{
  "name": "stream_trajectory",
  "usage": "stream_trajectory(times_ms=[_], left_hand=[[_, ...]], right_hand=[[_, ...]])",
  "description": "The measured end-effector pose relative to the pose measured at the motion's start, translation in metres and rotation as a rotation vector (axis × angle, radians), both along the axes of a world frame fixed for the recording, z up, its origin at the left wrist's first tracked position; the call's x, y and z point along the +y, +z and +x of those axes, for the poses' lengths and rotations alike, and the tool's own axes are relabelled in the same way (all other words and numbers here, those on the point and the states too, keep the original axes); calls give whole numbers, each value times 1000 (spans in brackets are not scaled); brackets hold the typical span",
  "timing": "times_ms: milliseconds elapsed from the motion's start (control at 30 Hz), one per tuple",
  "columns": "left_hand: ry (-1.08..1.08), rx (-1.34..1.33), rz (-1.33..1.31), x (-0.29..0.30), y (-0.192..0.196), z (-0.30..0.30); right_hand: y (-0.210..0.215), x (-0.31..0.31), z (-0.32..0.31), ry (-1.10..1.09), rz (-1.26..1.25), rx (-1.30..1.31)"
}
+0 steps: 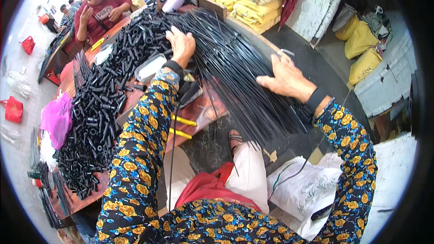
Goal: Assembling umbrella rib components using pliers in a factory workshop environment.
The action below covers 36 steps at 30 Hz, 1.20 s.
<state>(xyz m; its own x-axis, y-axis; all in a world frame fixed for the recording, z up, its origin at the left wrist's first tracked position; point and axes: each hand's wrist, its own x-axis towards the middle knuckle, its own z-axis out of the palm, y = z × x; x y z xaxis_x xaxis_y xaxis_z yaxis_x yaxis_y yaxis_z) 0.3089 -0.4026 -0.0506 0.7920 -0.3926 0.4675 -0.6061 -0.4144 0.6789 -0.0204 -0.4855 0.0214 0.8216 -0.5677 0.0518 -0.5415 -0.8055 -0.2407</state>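
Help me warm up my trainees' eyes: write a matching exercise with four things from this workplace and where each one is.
Things
1. Magenta bag
2. White sack
3. Long black rods
4. Yellow handles

Places
A. Between the left hand and the right hand
B. At the left edge of the heap of short black parts
C. At the near edge of the red tabletop, just right of the left sleeve
D. Beside the person's right leg

Right pairs: 1-B, 2-D, 3-A, 4-C
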Motion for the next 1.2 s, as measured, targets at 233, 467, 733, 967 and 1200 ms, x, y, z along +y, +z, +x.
stream_trajectory(times_ms=[233, 467, 733, 967, 1200], left_hand=[[-51, 19, 42, 44, 60, 10], [-650, 610, -828, 142, 122, -80], [-724, 1051, -849, 205, 100, -150], [-614, 1021, -913, 219, 89, -161], [-434, 675, -689, 242, 93, -170]], right_hand=[[49, 82, -31, 220, -198, -145], [45, 131, -96, 173, 87, -335], [-17, 230, -124, 327, 97, 31], [-98, 212, -74, 221, 159, -75], [-89, 199, -73, -53, 559, -378]])
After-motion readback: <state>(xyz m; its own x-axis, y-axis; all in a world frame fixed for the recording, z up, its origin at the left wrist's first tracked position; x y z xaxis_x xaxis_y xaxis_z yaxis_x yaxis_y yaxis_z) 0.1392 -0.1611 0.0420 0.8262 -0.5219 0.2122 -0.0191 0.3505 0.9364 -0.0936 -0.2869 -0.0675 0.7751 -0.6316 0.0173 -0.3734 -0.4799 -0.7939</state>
